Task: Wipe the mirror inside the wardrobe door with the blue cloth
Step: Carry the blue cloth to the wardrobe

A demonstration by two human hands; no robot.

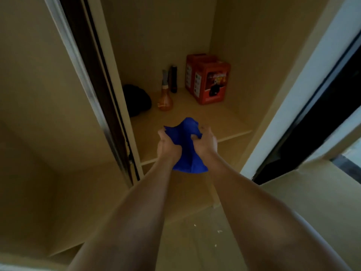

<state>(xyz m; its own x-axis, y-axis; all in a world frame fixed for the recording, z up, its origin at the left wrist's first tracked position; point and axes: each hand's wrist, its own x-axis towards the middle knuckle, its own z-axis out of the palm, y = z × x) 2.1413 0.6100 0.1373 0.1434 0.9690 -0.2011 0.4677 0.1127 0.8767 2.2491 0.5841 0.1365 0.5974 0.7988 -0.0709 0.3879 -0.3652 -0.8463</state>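
Note:
The blue cloth [188,145] hangs bunched between both hands, in front of an open wardrobe shelf. My left hand [167,144] grips its left edge and my right hand [205,141] grips its right edge, so the lower part droops below my wrists. To the left runs a wardrobe door [45,106] with a pale, dark-lined edge. At the right a white-framed door [304,118] stands open, with a dark panel [330,108] beside its frame. Whether that panel is the mirror I cannot tell.
On the shelf [205,116] stand an orange spray bottle [165,100], a dark slim bottle [173,79], two red boxes [210,81] and a black bundle [137,99]. A lower shelf edge [195,204] lies under my forearms, with small white specks on the floor.

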